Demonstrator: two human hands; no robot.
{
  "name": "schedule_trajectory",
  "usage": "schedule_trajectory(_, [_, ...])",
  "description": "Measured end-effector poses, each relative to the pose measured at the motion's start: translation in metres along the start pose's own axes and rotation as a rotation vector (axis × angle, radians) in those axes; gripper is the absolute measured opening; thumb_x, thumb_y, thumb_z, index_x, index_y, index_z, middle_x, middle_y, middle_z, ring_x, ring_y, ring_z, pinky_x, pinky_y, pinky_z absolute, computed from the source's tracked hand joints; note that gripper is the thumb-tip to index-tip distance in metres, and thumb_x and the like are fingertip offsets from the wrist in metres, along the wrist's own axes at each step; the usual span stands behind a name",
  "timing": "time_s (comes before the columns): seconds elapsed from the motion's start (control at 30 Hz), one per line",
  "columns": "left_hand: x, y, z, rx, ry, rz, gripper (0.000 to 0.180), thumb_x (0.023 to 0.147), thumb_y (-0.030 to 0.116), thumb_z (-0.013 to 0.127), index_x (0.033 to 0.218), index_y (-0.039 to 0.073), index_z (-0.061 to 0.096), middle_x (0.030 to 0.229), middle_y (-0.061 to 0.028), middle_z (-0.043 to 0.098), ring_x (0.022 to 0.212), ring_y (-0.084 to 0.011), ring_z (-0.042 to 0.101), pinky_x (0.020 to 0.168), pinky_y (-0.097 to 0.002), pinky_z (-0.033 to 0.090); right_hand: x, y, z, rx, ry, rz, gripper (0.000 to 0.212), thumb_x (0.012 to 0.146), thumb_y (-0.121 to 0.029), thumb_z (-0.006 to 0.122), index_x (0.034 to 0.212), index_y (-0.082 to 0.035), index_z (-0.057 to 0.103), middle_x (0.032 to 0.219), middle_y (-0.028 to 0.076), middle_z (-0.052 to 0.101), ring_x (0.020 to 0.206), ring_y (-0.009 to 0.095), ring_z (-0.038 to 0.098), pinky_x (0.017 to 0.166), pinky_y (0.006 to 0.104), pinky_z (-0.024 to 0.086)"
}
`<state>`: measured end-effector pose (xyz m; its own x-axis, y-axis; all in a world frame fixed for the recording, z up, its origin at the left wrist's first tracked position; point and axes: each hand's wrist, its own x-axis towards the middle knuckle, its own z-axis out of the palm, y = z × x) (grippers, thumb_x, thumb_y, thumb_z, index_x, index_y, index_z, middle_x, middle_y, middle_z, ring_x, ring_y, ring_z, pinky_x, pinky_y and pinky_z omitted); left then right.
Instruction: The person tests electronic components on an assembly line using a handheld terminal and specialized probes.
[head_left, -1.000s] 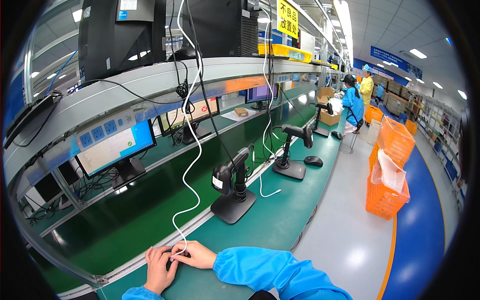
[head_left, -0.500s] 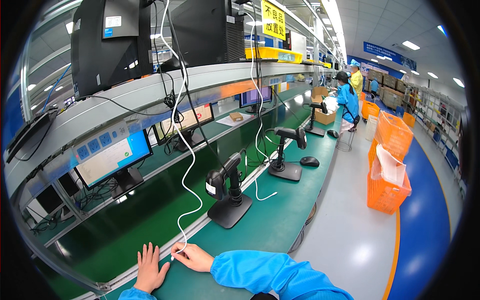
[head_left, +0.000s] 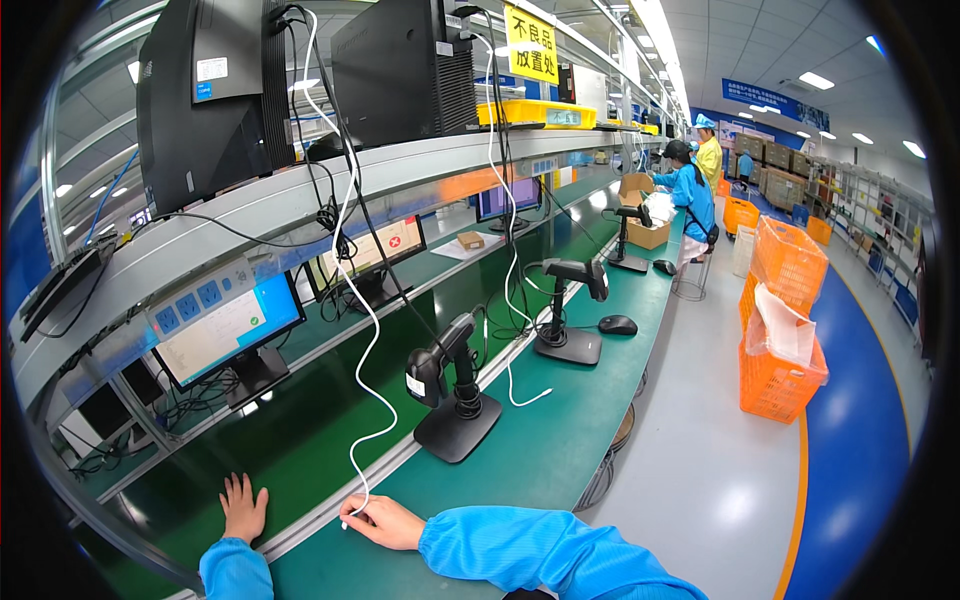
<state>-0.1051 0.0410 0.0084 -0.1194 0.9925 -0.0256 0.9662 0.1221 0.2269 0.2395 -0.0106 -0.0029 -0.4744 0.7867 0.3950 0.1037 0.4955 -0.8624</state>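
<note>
White cable hanging from above, lower end pinched in right hand, just over green desk. Hands apart: left hand unclenched, fingers spread over darker green strip. Black barcode scanner on stand nearby.

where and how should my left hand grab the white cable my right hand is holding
Probably pinch the white cable just above the right hand, from the left: it curves free there, while a black scanner stands to its right.

Bright ceiling lamps glare off the grey floor, outer edges bowing.
</note>
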Motion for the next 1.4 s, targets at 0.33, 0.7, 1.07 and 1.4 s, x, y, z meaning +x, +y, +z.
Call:
schedule_trajectory(0.33, [0.045, -0.044, 0.007, 0.073, 0.036, -0.205, 0.081, 0.107, 0.063, 0.032, 0.168, 0.012, 0.023, 0.175, -0.0207, 0.011, 0.162, -0.039, 0.006, 0.128, -0.0633, 0.006, 0.001, 0.001, 0.0, -0.022, -0.009, -0.013, 0.013, 0.105, -0.018, 0.058, 0.107, -0.005, 0.061, 0.095, 0.01, 0.069, 0.082, 0.028, 0.066, 0.075, 0.0387, 0.053])
schedule_trajectory(0.7, [0.066, -0.031, 0.006, 0.048, 0.082, -0.293, 0.082, 0.105, 0.065, 0.033, 0.169, 0.016, 0.019, 0.177, -0.0171, 0.007, 0.163, -0.0351, 0.002, 0.128, -0.0626, 0.003, 0.0, -0.002, 0.0, -0.002, -0.005, -0.044, 0.012, 0.105, -0.017, 0.06, 0.106, -0.005, 0.061, 0.094, 0.01, 0.068, 0.081, 0.026, 0.065, 0.074, 0.0382, 0.052])
schedule_trajectory(1.07, [0.079, -0.008, 0.009, 0.009, 0.121, -0.313, 0.084, 0.103, 0.067, 0.037, 0.169, 0.018, 0.022, 0.176, -0.0185, 0.009, 0.163, -0.0362, 0.005, 0.128, -0.0625, 0.004, 0.003, 0.002, 0.003, -0.021, -0.017, -0.068, 0.013, 0.104, -0.017, 0.06, 0.104, -0.004, 0.06, 0.091, 0.011, 0.065, 0.077, 0.026, 0.063, 0.072, 0.0389, 0.051])
schedule_trajectory(1.4, [0.081, 0.003, 0.014, 0.002, 0.14, -0.323, 0.084, 0.102, 0.069, 0.037, 0.168, 0.018, 0.025, 0.175, -0.0186, 0.013, 0.163, -0.0359, 0.006, 0.129, -0.0612, 0.004, -0.001, -0.003, 0.001, -0.038, -0.025, -0.096, 0.013, 0.105, -0.016, 0.059, 0.104, -0.004, 0.06, 0.094, 0.01, 0.067, 0.081, 0.027, 0.065, 0.075, 0.0387, 0.052])
